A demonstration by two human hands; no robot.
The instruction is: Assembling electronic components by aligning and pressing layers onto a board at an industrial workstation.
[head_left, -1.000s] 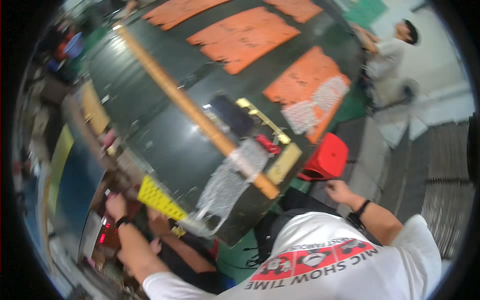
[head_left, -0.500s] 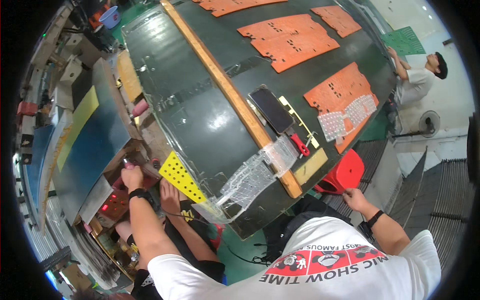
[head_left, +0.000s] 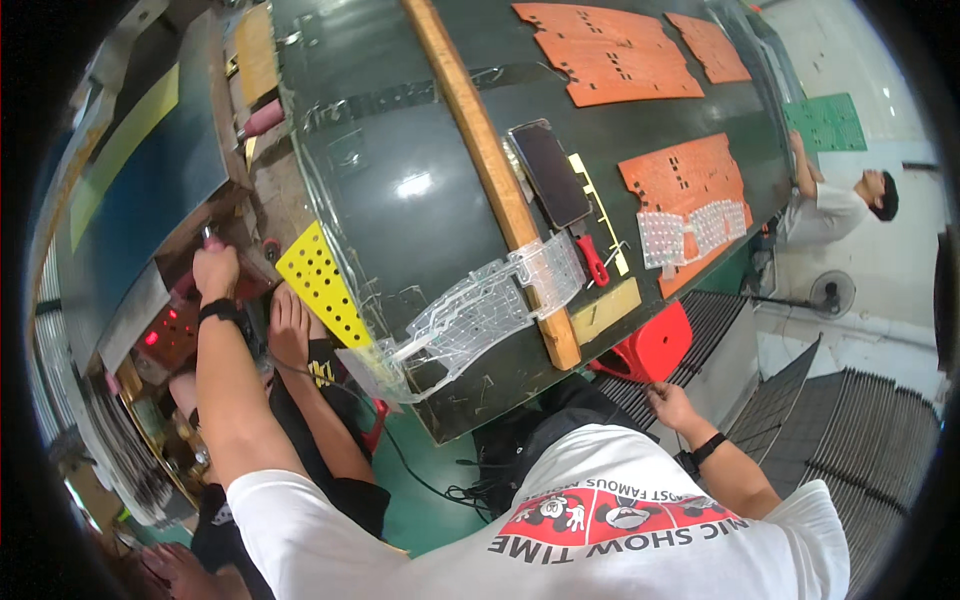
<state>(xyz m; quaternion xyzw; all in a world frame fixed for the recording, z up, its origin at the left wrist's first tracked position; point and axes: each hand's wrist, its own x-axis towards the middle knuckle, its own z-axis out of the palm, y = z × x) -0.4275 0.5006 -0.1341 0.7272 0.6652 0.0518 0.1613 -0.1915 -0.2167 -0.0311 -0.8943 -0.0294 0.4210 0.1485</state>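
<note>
My left hand (head_left: 215,272) is closed around a pink rounded handle (head_left: 211,240) on the bench at the left. Just below it, red lights glow on a control box (head_left: 165,335). My right hand (head_left: 672,405), fingers curled, grips the lower edge of a red plastic stool (head_left: 655,345) beside the table's near right corner. Its fingertips are partly hidden. Close to my left hand lies a co-worker's hand (head_left: 290,325), near a yellow perforated sheet (head_left: 320,285).
A dark green table (head_left: 400,240) carries a wooden bar (head_left: 480,165), a phone (head_left: 552,172), clear plastic sheets (head_left: 480,315), a red-handled tool (head_left: 592,262) and orange perforated panels (head_left: 620,55). Dark racks (head_left: 860,455) stand right. Another person (head_left: 835,205) holds a green panel (head_left: 825,122).
My view has turned and shifted, so the table and bench sit differently in the picture. My left hand stays on the pink handle, my right hand at the red stool.
</note>
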